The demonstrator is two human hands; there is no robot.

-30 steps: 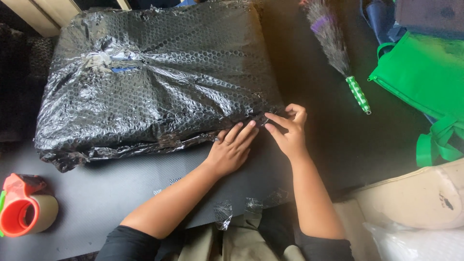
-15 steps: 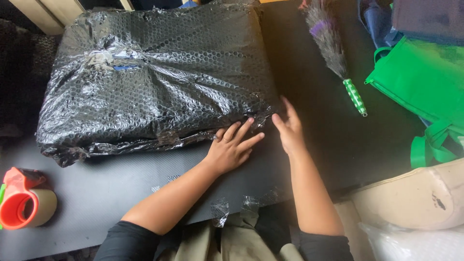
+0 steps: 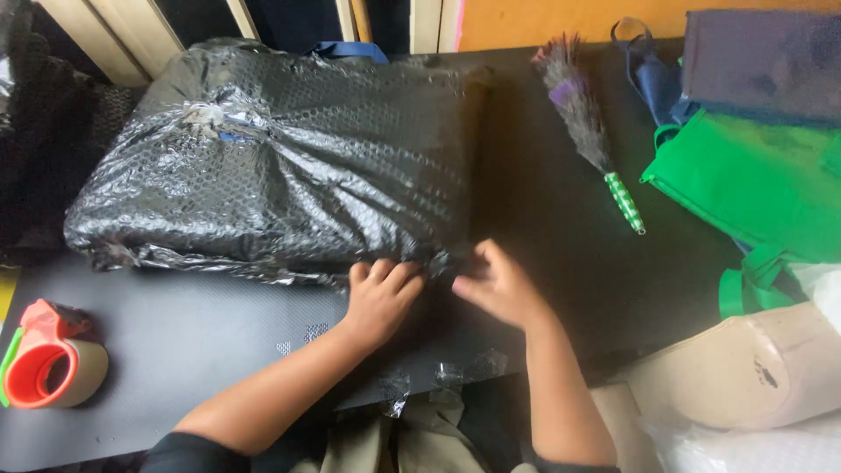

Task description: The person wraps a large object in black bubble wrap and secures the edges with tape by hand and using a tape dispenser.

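Note:
A big flat package (image 3: pixel 289 175) wrapped in black bubble wrap lies on the dark table (image 3: pixel 193 342). My left hand (image 3: pixel 381 298) is at the package's near right corner, with its fingers curled over the wrap's loose edge. My right hand (image 3: pixel 499 289) is just to the right of it. Its thumb is raised and its fingertips reach to the same corner and touch the wrap. Both forearms come in from the bottom of the view.
A red tape dispenser (image 3: pixel 48 363) sits at the table's near left. A feather duster (image 3: pixel 596 131) with a green-and-white handle lies right of the package. Green fabric bags (image 3: pixel 762 193) and a beige roll (image 3: pixel 762 368) are at the right. Bits of clear tape (image 3: pixel 473 368) hang on the table's front edge.
My left hand went from lying flat on the package's front edge to curling its fingers over the wrap. My right hand came back in toward the corner.

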